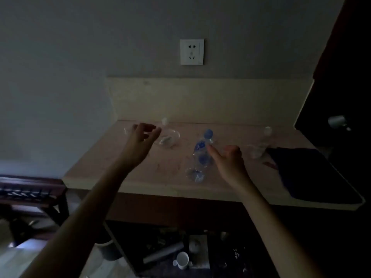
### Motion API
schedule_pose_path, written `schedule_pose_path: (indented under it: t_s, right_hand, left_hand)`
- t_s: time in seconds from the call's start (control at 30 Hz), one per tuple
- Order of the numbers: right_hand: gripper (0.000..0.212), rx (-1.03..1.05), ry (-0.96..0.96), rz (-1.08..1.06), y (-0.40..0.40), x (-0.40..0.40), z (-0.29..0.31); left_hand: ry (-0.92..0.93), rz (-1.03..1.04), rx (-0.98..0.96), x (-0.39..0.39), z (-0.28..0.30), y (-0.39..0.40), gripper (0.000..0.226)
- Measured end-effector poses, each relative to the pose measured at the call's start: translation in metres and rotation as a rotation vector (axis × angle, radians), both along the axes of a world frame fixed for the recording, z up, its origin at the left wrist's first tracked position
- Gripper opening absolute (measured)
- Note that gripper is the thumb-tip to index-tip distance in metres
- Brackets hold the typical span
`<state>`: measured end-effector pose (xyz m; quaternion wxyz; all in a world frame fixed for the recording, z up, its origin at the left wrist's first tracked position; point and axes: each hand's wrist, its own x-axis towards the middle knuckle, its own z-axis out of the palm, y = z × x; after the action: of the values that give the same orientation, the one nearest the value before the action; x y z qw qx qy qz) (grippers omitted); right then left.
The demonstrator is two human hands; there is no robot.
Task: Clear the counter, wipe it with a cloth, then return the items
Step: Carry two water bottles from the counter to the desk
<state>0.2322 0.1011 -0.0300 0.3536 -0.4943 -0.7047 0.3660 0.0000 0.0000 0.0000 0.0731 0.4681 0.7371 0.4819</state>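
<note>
On the pale counter [124, 169] stands a clear water bottle [200, 155] with a blue cap and blue label. My right hand [226, 159] hovers just right of it, fingers curled and apart, holding nothing. A clear glass bowl [167, 138] sits at the back left, and my left hand [143, 137] is beside it with spread fingers, empty. A second clear bottle [260, 143] with a white cap stands at the right. A dark cloth [309, 173] lies on the counter's right end.
A small clear item with a white top [164, 121] stands against the backsplash. A wall socket [192, 51] is above. Below the counter an open shelf holds a white cup [182, 259] and clutter. A dark wooden chair [32, 191] is at left.
</note>
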Motion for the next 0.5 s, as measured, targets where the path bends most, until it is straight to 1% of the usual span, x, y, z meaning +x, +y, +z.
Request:
schedule_pose_path:
  t_s: [0.07,0.1,0.2,0.27,0.33,0.5]
  right_hand:
    - [0.087,-0.064,-0.121,-0.044,0.004,-0.013,0.003]
    - [0.092,-0.073,-0.154,-0.061,0.006,-0.02,0.006]
    - [0.094,-0.032,-0.224,-0.087,0.007,-0.041,0.013]
    - [0.095,-0.006,-0.261,-0.138,0.009,-0.053,0.016]
    - [0.097,-0.039,-0.29,-0.197,0.012,-0.066,0.014]
    - [0.099,-0.056,-0.433,-0.301,0.008,-0.089,0.004]
  left_hand:
    - [0.066,0.069,-0.082,-0.022,0.01,0.021,0.046]
    - [0.082,0.097,-0.124,-0.037,0.014,0.033,0.047]
    - [0.11,0.11,-0.267,-0.084,0.018,0.067,0.052]
    - [0.173,0.092,-0.361,-0.12,0.009,0.091,0.056]
    - [0.25,0.067,-0.442,-0.148,-0.002,0.115,0.061]
    - [0.404,-0.047,-0.562,-0.165,-0.023,0.141,0.066]
